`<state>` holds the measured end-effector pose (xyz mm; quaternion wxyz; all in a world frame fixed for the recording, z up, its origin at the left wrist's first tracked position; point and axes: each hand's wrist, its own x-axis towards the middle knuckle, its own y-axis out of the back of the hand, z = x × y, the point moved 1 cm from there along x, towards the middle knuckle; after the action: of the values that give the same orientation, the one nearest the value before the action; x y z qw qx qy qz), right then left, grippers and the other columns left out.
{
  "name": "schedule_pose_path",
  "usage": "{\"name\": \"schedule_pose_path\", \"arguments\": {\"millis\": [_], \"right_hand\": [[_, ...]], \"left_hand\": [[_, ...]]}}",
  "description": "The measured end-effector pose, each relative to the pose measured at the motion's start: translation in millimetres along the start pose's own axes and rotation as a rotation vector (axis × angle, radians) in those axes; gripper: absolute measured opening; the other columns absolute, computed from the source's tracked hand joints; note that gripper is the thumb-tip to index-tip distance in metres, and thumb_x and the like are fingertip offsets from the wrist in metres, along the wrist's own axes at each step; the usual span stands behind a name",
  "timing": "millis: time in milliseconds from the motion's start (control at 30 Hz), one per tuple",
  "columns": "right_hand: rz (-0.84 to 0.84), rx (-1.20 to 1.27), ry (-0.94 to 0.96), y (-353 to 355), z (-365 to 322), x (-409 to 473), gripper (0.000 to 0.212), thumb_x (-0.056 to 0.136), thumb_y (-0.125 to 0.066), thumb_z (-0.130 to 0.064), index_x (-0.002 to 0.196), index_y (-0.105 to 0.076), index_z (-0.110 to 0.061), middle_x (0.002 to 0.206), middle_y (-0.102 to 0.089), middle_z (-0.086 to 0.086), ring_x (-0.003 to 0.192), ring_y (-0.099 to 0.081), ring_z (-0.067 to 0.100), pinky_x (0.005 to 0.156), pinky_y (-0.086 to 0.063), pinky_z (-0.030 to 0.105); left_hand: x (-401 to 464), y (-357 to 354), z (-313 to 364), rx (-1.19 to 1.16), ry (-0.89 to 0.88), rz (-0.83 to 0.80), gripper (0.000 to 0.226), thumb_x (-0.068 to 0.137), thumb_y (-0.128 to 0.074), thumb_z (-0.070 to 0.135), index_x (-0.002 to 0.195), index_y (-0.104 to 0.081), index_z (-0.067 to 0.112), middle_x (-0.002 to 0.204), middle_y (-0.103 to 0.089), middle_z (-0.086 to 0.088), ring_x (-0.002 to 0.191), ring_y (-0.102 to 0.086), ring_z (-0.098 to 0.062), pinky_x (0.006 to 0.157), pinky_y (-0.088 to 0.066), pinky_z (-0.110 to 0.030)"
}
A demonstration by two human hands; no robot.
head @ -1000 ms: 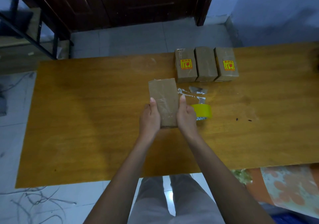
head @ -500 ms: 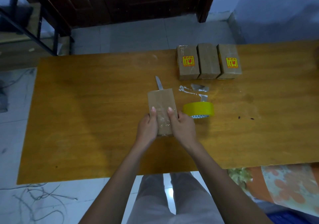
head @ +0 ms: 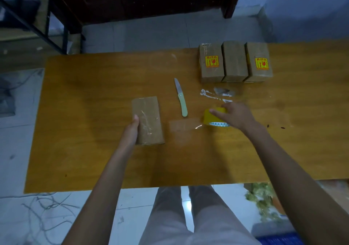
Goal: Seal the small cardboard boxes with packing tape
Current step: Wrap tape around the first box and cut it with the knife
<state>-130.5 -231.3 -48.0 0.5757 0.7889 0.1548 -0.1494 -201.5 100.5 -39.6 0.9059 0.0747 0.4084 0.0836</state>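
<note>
A small brown cardboard box (head: pixel 148 119) with clear tape on its top lies on the wooden table (head: pixel 85 131), left of centre. My left hand (head: pixel 130 131) holds its left side, thumb up along the edge. My right hand (head: pixel 234 116) grips a yellow roll of packing tape (head: pixel 212 117) to the right of the box. A clear strip of tape (head: pixel 184 126) stretches from the roll leftward toward the box. A folding knife (head: pixel 181 97) with a pale green handle lies between box and roll.
Three brown boxes (head: pixel 235 61) stand side by side at the table's far right, two with yellow stickers. Scraps of clear tape (head: pixel 217 93) lie in front of them. Loose wires litter the floor at the left. My legs show below the near table edge.
My right hand has left the box and taken the tape roll to the right. The box has shifted left with my left hand, uncovering the knife.
</note>
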Motion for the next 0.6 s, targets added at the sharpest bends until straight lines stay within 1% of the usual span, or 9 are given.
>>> {"name": "schedule_pose_path", "arguments": {"millis": [67,133,233,300,367,433,467,533,600], "right_hand": [[0.052,-0.034,0.041,-5,-6,-3,0.086,0.072,-0.044,-0.084,0.101,-0.073,-0.008,0.077,-0.069,0.008,0.076,-0.064,0.024,0.06,-0.049,0.032],[0.095,-0.092,0.085,-10,-12,-11,0.084,0.065,-0.046,-0.089,0.081,-0.071,-0.01,0.059,-0.059,0.003,0.061,-0.059,0.02,0.048,-0.041,0.028],[0.126,-0.045,0.101,-17,-14,-27,0.074,0.068,-0.058,-0.082,0.083,-0.073,-0.012,0.06,-0.063,0.003,0.061,-0.062,0.019,0.05,-0.046,0.03],[0.161,-0.023,0.159,-21,-15,-40,0.069,0.07,-0.058,-0.08,0.08,-0.073,-0.013,0.056,-0.06,0.001,0.056,-0.059,0.018,0.047,-0.042,0.029],[0.211,-0.005,0.239,-28,-20,-53,0.064,0.071,-0.057,-0.081,0.071,-0.067,-0.017,0.059,-0.06,-0.001,0.056,-0.057,0.018,0.049,-0.041,0.028],[0.31,0.016,0.302,-36,-27,-65,0.057,0.069,-0.059,-0.076,0.063,-0.062,-0.02,0.059,-0.06,-0.002,0.056,-0.057,0.019,0.055,-0.039,0.025],[0.343,0.012,0.333,-40,-30,-69,0.055,0.069,-0.062,-0.073,0.062,-0.063,-0.019,0.059,-0.062,-0.002,0.056,-0.058,0.019,0.06,-0.041,0.025],[0.355,0.009,0.394,-46,-36,-73,0.053,0.069,-0.068,-0.067,0.062,-0.068,-0.015,0.06,-0.065,0.0,0.057,-0.062,0.019,0.07,-0.047,0.029],[0.361,0.002,0.432,-49,-41,-75,0.051,0.068,-0.071,-0.064,0.061,-0.069,-0.014,0.059,-0.065,0.0,0.058,-0.062,0.018,0.074,-0.049,0.031]], "left_hand": [[2,-14,3,-0.014,0.015,-0.028,0.044,0.101,-0.029,0.054,0.115,-0.057,0.023,0.115,-0.064,-0.004,0.108,-0.062,-0.024,0.098,-0.049,-0.046],[6,-31,9,-0.02,0.01,-0.042,0.045,0.101,-0.026,0.055,0.113,-0.057,0.025,0.113,-0.064,-0.003,0.102,-0.063,-0.021,0.092,-0.052,-0.041],[15,-53,28,-0.034,-0.018,-0.027,0.048,0.1,-0.025,0.059,0.114,-0.057,0.026,0.109,-0.065,0.001,0.092,-0.064,-0.013,0.073,-0.051,-0.03],[29,-69,44,-0.022,-0.039,-0.048,0.053,0.099,-0.024,0.06,0.119,-0.057,0.024,0.112,-0.064,0.001,0.089,-0.062,-0.011,0.069,-0.049,-0.027],[42,-90,64,0.046,-0.06,-0.075,0.063,0.099,-0.024,0.06,0.129,-0.056,0.015,0.124,-0.062,-0.002,0.099,-0.063,-0.016,0.08,-0.052,-0.034],[50,-116,84,0.174,-0.086,-0.121,0.067,0.1,-0.022,0.058,0.137,-0.052,0.011,0.135,-0.058,-0.008,0.118,-0.057,-0.025,0.101,-0.046,-0.041],[52,-131,91,0.243,-0.093,-0.177,0.067,0.101,-0.022,0.057,0.139,-0.049,0.01,0.138,-0.055,-0.01,0.124,-0.053,-0.027,0.105,-0.043,-0.043],[53,-159,97,0.373,-0.093,-0.286,0.067,0.101,-0.021,0.055,0.141,-0.045,0.007,0.143,-0.05,-0.012,0.128,-0.049,-0.029,0.106,-0.041,-0.04],[51,-180,97,0.455,-0.103,-0.315,0.068,0.102,-0.022,0.055,0.141,-0.042,0.004,0.144,-0.047,-0.013,0.127,-0.048,-0.031,0.096,-0.041,-0.032]]}}
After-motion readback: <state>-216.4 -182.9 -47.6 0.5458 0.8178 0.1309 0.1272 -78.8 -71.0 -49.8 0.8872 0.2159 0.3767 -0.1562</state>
